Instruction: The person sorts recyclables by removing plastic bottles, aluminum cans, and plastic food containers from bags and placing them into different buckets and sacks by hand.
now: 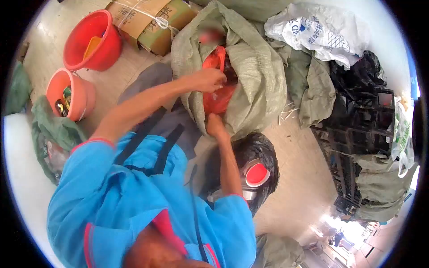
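Note:
A red plastic bag [217, 99] lies in the mouth of a large grey-green woven sack [259, 76]. My left hand [209, 80] is closed at the upper part of the red bag, its fingers pinching the plastic. At the bag's lower end, by the sack's rim, my right hand [216, 126] grips the plastic, with its fingertips partly hidden. Something dark shows inside the sack beside the red bag. Just below the sack, a black plastic bag [267, 149] holds metal containers and a round red-and-white item [257, 174].
Red basin [111, 49] and pink bucket [85, 100] stand at left. A tied cardboard box [143, 22] lies behind them. White sack [319, 31], black crates [353, 129] and green sacks [315, 85] are at right. White sticks [287, 114] lie on the floor.

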`<state>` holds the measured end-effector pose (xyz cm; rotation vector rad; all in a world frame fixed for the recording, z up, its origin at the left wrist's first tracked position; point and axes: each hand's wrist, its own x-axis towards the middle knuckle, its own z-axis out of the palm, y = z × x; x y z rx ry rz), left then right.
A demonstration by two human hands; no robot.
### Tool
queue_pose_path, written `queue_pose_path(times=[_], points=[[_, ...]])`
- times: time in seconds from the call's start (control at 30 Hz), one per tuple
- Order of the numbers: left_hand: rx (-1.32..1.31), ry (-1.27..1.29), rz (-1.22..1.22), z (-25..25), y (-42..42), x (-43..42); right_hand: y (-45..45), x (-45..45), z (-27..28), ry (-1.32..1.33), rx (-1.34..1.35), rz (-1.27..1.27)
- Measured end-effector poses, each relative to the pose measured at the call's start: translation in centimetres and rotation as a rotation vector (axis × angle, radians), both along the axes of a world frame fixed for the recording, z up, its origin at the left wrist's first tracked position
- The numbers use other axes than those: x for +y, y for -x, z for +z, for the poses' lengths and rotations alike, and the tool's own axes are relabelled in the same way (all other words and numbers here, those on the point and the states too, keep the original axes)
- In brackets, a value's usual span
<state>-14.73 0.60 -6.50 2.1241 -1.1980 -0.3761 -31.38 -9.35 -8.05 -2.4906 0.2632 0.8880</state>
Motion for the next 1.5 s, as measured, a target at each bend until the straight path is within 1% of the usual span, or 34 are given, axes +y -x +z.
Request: queue_pose_path(times=[0.03,0.07,0.1,0.13,0.2,0.27,0.3,0.33,0.37,0.4,0.43,0.5,0.53,0.6,0.63,0.67,0.7,0.73,0.77,0.8,0.87,0.9,0.93,1.0,1.07,1.13,1.17,1.23,1.27,1.3,1.33,1.37,1.43,1.5], points=[[-0.07,-0.137,-0.08,-2.7,-0.2,-1.5,0.7,-0.9,-1.6,-0.013,0.006,-0.001],[-0.068,-0.149,-0.079,-2.8,-0.1,-1.6,1.3,-2.2,-3.7,-0.188,-0.144,-0.088],[0.002,-0.335,-0.05,-2.6,0.4,-1.4,1.4,-3.4,-4.9,-0.358,-0.291,-0.17],[0.08,-0.518,-0.019,-2.7,0.7,-1.0,0.9,-4.0,-4.0,-0.365,-0.281,-0.161],[0.15,-0.389,0.267,-4.0,-0.1,2.2,-1.6,-4.4,-0.3,-0.33,-0.462,-0.337],[0.139,-0.368,0.404,-8.1,-1.0,6.8,-5.6,-5.2,-0.1,-0.286,-0.475,-0.328],[0.153,-0.378,0.41,-7.6,-0.4,7.0,-7.8,-5.5,-1.5,-0.293,-0.553,-0.351],[0.153,-0.493,0.45,-6.0,-0.1,7.1,-10.2,-5.5,-2.7,-0.3,-0.639,-0.37],[0.144,-0.604,0.488,-5.0,-0.2,7.1,-12.3,-5.3,-2.9,-0.215,-0.706,-0.297],[0.24,-0.598,0.462,-5.7,-0.5,7.3,-14.5,-5.1,-2.8,-0.127,-0.783,-0.23],[0.232,-0.596,0.462,-5.5,-1.1,7.3,-16.5,-4.9,-3.0,-0.127,-0.79,-0.232],[0.369,-0.497,0.554,-5.6,0.5,7.1,-18.0,-4.3,-4.4,-0.025,-0.187,-0.2],[0.38,-0.494,0.56,-5.7,1.5,6.6,-18.4,-4.6,-6.0,-0.088,-0.047,-0.241],[0.552,-0.123,0.656,-6.0,0.9,5.4,-17.5,-4.9,-8.0,-0.084,-0.1,-0.196],[0.547,-0.119,0.645,-6.7,0.2,4.9,-16.2,-4.9,-8.3,-0.081,-0.12,-0.153],[0.553,-0.079,0.683,-7.5,0.0,4.3,-14.7,-4.4,-7.4,0.029,-0.166,-0.195],[0.558,-0.039,0.718,-8.4,0.0,3.6,-12.9,-4.2,-6.3,0.034,-0.161,-0.215],[0.494,-0.126,0.722,-6.2,0.1,2.7,-11.6,-4.1,-4.2,-0.141,-0.196,-0.33],[0.487,-0.116,0.705,-6.9,-0.4,2.4,-11.2,-4.3,-3.2,-0.315,-0.241,-0.443],[0.509,-0.162,0.715,-7.9,-1.0,2.2,-11.0,-4.4,-2.7,-0.301,-0.255,-0.463],[0.543,-0.216,0.691,-10.5,-1.4,2.2,-9.5,-4.4,-3.2,-0.469,-0.435,-0.353],[0.482,-0.178,0.678,-11.7,-1.8,2.8,-9.2,-4.3,-3.5,-0.461,-0.437,-0.369],[0.424,-0.143,0.674,-11.2,-1.8,3.4,-9.3,-3.7,-3.2,-0.396,-0.394,-0.429],[0.439,-0.108,0.689,-10.1,-1.8,4.8,-9.4,-3.1,-2.1,-0.324,-0.262,-0.49],[0.46,-0.061,0.707,-9.5,-2.1,6.1,-9.7,-2.4,-2.9,-0.295,-0.339,-0.524],[0.713,0.169,0.868,-9.5,-2.4,8.4,-9.8,-2.2,-3.1,-0.264,-0.412,-0.547],[0.714,0.173,0.869,-8.4,-2.7,9.5,-9.9,-2.2,-2.8,-0.225,-0.417,-0.524],[1.23,0.239,0.95,-6.6,-2.6,11.7,-9.5,-2.1,-1.9,-0.184,-0.414,-0.493],[1.337,0.21,1.009,-7.4,-2.5,12.3,-9.0,-1.9,-1.3,-0.14,-0.463,-0.542],[1.341,0.214,1.015,-8.6,-1.8,13.0,-8.8,-1.9,-0.6,-0.095,-0.507,-0.593],[1.471,0.381,0.975,-10.3,-0.9,13.8,-8.5,-2.9,-2.4,0.023,-0.557,-0.478],[1.591,0.552,0.923,-10.1,-0.3,14.1,-8.3,-2.9,-2.4,0.025,-0.559,-0.478],[1.674,0.582,0.883,-9.3,-0.3,14.0,-7.6,-2.7,-2.4,0.135,-0.549,-0.574],[1.535,0.613,1.11,-8.6,-0.7,12.7,-7.5,-2.7,-2.0,0.107,-0.481,-0.56]])
